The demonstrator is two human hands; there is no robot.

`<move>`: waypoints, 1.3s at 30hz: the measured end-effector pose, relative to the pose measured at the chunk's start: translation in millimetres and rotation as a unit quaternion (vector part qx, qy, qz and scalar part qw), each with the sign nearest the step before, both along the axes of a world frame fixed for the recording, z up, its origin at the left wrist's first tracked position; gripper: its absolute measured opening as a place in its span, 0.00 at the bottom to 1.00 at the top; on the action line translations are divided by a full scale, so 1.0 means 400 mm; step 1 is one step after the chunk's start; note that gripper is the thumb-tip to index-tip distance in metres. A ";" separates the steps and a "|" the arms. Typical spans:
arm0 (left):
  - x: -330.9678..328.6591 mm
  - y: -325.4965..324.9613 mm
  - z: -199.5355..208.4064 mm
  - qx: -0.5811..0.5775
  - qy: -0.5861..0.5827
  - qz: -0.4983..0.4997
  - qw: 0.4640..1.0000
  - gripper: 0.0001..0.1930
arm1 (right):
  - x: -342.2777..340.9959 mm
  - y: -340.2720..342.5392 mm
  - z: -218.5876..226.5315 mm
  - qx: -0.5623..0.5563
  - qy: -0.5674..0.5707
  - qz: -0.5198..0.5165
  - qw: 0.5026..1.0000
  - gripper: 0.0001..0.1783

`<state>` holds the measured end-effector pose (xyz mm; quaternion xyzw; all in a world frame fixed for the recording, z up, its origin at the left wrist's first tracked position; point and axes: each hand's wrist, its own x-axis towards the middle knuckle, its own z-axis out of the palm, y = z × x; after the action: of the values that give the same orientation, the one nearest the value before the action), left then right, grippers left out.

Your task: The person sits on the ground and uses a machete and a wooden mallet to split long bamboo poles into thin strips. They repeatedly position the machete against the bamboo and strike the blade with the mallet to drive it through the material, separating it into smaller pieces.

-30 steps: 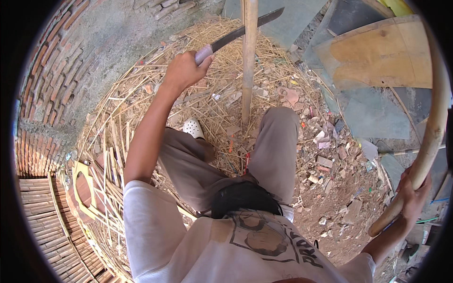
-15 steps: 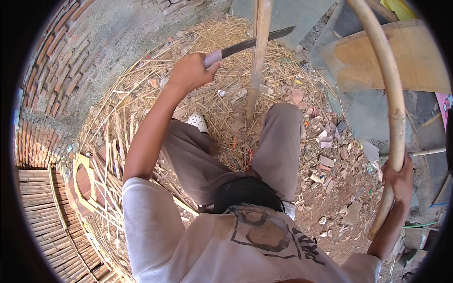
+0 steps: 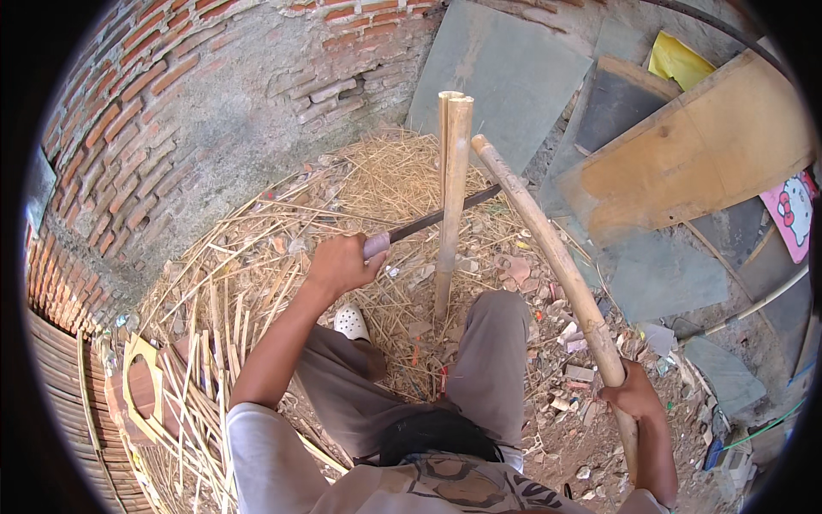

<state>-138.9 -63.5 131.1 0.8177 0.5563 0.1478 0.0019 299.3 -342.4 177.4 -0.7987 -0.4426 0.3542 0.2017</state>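
My left hand (image 3: 340,263) is closed round the pale wrapped handle of a machete (image 3: 416,225). Its dark blade crosses a split bamboo pole (image 3: 452,180) that stands upright between my knees, split down from its top. Part of the blade is hidden at the pole; whether it sits in the split or behind, I cannot tell. My right hand (image 3: 634,391) grips a thick, slightly curved bamboo stick (image 3: 561,257) near its lower end. The stick slants up and left, its far tip close to the upright pole's top and the blade's point.
Straw and rubble (image 3: 394,184) cover the ground. Thin bamboo strips (image 3: 210,377) lie in a heap at the left. A brick wall (image 3: 197,94) rises behind. Flat grey sheets (image 3: 497,77) and a brown board (image 3: 685,146) lie at the right.
My right hand has brought the bamboo stick left and down toward the upright pole. The view has shifted, so the pole's split top now shows. The machete stays in my left hand.
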 end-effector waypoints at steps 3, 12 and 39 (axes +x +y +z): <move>0.002 -0.026 -0.035 -0.028 -0.009 0.020 0.999 0.23 | 0.019 -0.026 0.163 0.126 -0.083 -0.020 0.988 0.22; 0.002 -0.020 -0.048 -0.015 -0.031 0.020 0.999 0.21 | 0.018 0.059 -0.017 0.286 0.001 -0.111 0.952 0.14; -0.014 -0.062 -0.155 -0.022 -0.007 0.034 0.999 0.24 | 0.001 0.074 0.086 0.017 0.063 -0.031 0.997 0.23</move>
<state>-144.4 -88.4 69.0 0.7973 0.5866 0.1412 0.0193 299.6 -312.9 211.9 -0.7846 -0.4102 0.3897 0.2536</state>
